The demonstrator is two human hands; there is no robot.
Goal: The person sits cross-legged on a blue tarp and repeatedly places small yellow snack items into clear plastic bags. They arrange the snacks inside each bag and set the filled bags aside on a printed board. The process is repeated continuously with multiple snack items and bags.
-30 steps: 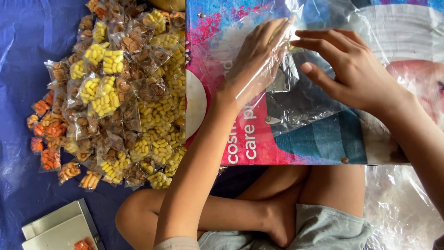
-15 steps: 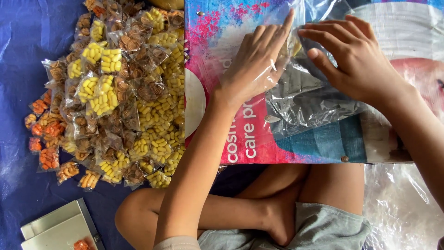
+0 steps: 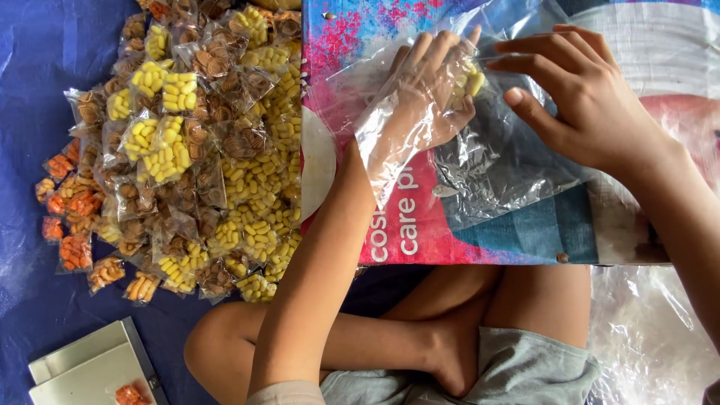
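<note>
On printed board (image 3: 390,240), left hand (image 3: 427,97) inside clear bag (image 3: 390,142) gripping yellow snacks (image 3: 469,79), right hand (image 3: 581,101) open beside.

Snack packet pile (image 3: 187,150) sits left of the printed board (image 3: 420,232) on my lap. My left hand (image 3: 420,105) is inside a plastic bag (image 3: 487,165) on it, right hand (image 3: 585,97) just right. Metal tray (image 3: 90,367) near left.

Blue tarpaulin (image 3: 30,67), spread as ground cover. Lying directly on it: heap of small clear snack packets (image 3: 195,150), yellow, brown and orange pieces; flat printed board (image 3: 420,232), pink, blue and white, just beside the heap; grey metal tray (image 3: 82,371) at the near left corner; crumpled clear plastic sheeting (image 3: 645,337) at near right.
</note>
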